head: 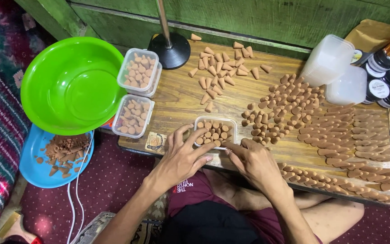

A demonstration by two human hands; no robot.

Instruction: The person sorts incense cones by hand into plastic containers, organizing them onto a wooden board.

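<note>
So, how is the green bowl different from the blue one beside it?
The green bowl is bigger and holds nothing; the blue bowl is smaller and holds brown crumbs and broken cone pieces. The green bowl lies partly over the blue bowl's upper edge. Both are round plastic bowls left of the wooden board.
</note>
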